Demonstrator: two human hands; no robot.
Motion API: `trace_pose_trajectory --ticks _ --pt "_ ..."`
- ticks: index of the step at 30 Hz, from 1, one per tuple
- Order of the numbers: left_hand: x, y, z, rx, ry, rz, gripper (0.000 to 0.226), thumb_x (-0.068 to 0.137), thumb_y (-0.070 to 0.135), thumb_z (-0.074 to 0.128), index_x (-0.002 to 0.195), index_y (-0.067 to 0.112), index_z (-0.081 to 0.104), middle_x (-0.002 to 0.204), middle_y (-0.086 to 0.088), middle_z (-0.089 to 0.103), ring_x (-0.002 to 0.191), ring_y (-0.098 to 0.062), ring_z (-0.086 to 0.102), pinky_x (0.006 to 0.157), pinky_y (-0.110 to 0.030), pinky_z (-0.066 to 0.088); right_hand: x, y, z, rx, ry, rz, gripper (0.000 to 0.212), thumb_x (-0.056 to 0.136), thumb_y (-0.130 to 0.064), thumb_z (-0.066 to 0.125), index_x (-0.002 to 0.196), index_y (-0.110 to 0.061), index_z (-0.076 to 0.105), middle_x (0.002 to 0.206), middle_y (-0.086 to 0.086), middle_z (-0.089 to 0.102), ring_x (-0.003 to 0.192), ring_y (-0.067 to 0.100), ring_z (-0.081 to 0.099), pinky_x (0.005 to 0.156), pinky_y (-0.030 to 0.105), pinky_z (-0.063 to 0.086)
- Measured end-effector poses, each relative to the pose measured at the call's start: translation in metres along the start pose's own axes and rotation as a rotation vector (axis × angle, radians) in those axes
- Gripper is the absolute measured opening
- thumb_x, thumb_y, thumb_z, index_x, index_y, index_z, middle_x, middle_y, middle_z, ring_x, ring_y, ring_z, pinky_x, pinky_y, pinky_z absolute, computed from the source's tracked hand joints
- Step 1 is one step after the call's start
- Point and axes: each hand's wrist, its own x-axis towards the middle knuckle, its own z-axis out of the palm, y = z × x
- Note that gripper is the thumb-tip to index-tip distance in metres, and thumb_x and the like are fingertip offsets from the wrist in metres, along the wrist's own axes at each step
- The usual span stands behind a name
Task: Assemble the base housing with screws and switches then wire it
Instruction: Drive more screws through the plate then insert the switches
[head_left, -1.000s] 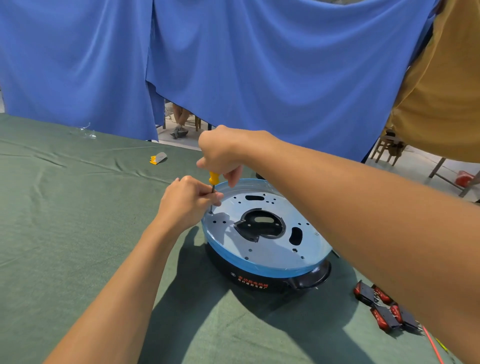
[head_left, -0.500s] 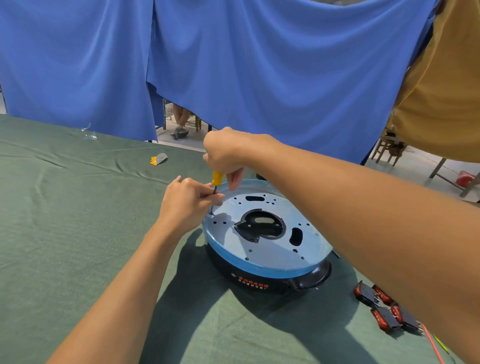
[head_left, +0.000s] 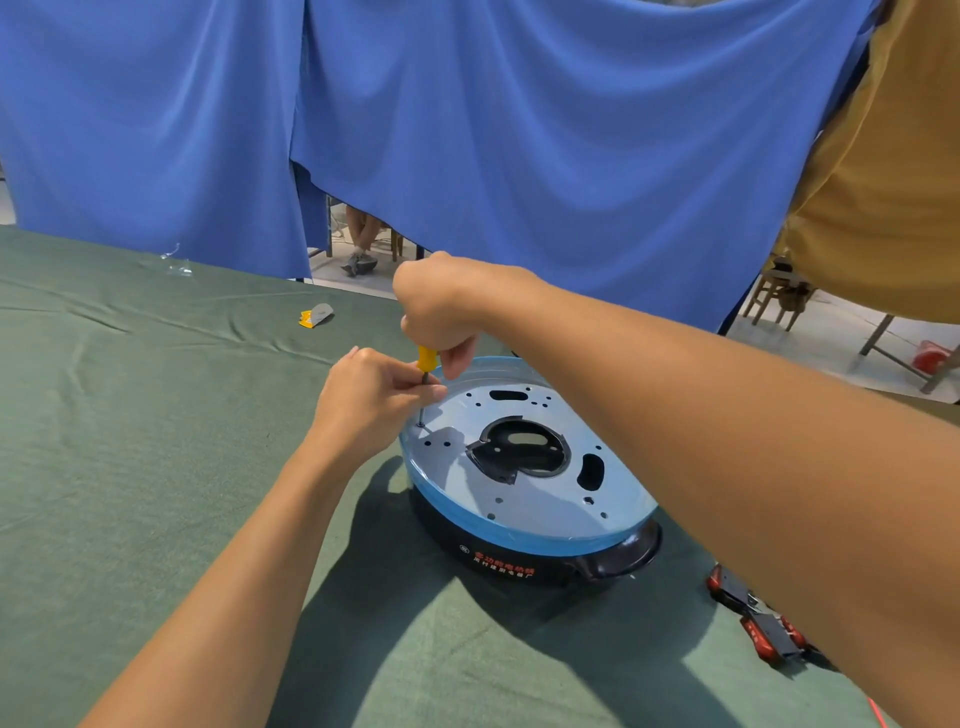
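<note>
Item: base housing (head_left: 545, 514), upturned, middle of the surface (head_left: 156, 441). Screwdriver (head_left: 427, 358): tip at housing's ten o'clock hole; right hand (head_left: 441, 306) curled round yellow handle, left hand (head_left: 374, 400) pinching shaft. Change: handle twisted slightly, position unmoved; screw likely mid-drive. Switches (head_left: 763, 631) unused, four o'clock.

Looks like makeshift assembly workshop: wide worktable (head_left: 130, 441) draped in wrinkled dark-green cloth, blue fabric sheets (head_left: 519, 130) hung as backdrop, bare concrete floor (head_left: 841, 358) beyond, rough wooden stool (head_left: 779, 299) at right, red-and-black rocker switches (head_left: 763, 623) loose on cloth.
</note>
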Motion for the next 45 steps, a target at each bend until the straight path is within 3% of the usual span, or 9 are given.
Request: trace_pose_trajectory --ticks 7,11,17,26,29,33,36,40,45 --pt "0.002 0.002 0.0 0.072 -0.08 0.018 0.015 0.093 0.019 0.066 0.088 0.015 0.08 0.061 0.026 0.066 0.09 -0.003 0.058 0.109 -0.055 0.035 -0.01 0.008 -0.014 0.015 -0.038 -0.105 0.008 0.089 -0.019 0.067 0.083 -0.015 0.066 0.07 -0.001 0.065 0.055 0.011 0.07 0.066 0.028 0.06" --pt "0.001 0.005 0.001 0.094 -0.12 0.025 0.018 0.096 0.019 0.061 0.102 0.013 0.077 0.083 0.003 0.077 0.096 -0.021 0.064 0.109 -0.053 0.036 -0.008 0.009 -0.008 -0.02 0.039 -0.104 0.022 0.091 -0.012 0.063 0.073 -0.016 0.053 0.061 -0.001 0.058 0.051 0.011 0.067 0.061 0.029 0.06" --pt "0.0 0.001 0.001 -0.04 0.041 -0.046 0.006 0.08 0.018 0.079 0.084 0.015 0.081 0.049 0.0 0.056 0.058 -0.02 0.036 0.059 -0.035 0.035 0.001 0.003 0.001 -0.021 0.045 -0.024 0.029 0.098 -0.011 0.053 0.074 -0.013 0.038 0.053 0.005 0.057 0.029 0.006 0.054 0.059 0.03 0.057" --pt "-0.001 0.004 -0.004 0.037 -0.054 0.033 0.015 0.092 0.017 0.066 0.088 0.013 0.08 0.076 0.035 0.051 0.087 0.003 0.044 0.104 -0.052 0.037 -0.013 0.005 -0.021 -0.197 0.044 -0.19 0.004 0.088 -0.016 0.069 0.087 -0.017 0.066 0.063 -0.01 0.055 0.045 -0.006 0.05 0.047 0.01 0.046" --pt "0.0 0.006 -0.004 0.1 -0.11 0.05 0.018 0.096 0.019 0.061 0.097 0.015 0.078 0.079 0.04 0.043 0.092 0.002 0.045 0.104 -0.052 0.036 -0.008 0.005 -0.016 -0.174 0.079 -0.16 0.024 0.092 -0.019 0.064 0.074 -0.019 0.048 0.051 -0.009 0.054 0.037 -0.014 0.048 0.057 0.019 0.052" --pt "-0.001 0.003 0.0 0.062 -0.004 0.001 0.011 0.087 0.023 0.072 0.088 0.016 0.081 0.062 -0.007 0.068 0.071 -0.035 0.052 0.075 -0.038 0.041 0.001 0.004 -0.008 -0.111 0.057 -0.093 0.025 0.097 -0.014 0.052 0.073 -0.015 0.044 0.03 -0.013 0.05 0.028 0.0 0.05 0.054 0.025 0.055" --pt "-0.001 0.003 0.002 0.029 0.02 -0.025 0.006 0.083 0.024 0.077 0.083 0.019 0.081 0.057 -0.002 0.065 0.066 -0.03 0.048 0.085 -0.042 0.047 0.001 0.002 -0.006 -0.105 0.029 -0.05 0.027 0.1 -0.014 0.045 0.074 -0.009 0.05 0.032 -0.006 0.053 0.028 0.006 0.052 0.038 0.014 0.046" --pt "0.0 0.004 0.0 0.043 -0.027 -0.015 0.012 0.088 0.022 0.072 0.081 0.019 0.081 0.069 0.002 0.073 0.082 -0.028 0.061 0.105 -0.053 0.039 -0.006 0.003 -0.013 -0.065 0.031 -0.101 0.025 0.098 -0.025 0.053 0.077 -0.014 0.05 0.062 0.004 0.061 0.044 0.014 0.066 0.056 0.028 0.057" --pt "0.0 0.004 -0.001 0.074 -0.093 0.003 0.017 0.095 0.021 0.063 0.095 0.016 0.079 0.075 0.021 0.071 0.093 -0.004 0.059 0.108 -0.056 0.034 -0.007 0.006 -0.014 -0.131 0.031 -0.196 0.005 0.089 -0.013 0.067 0.086 -0.016 0.064 0.063 -0.007 0.061 0.039 -0.017 0.05 0.064 0.028 0.059"
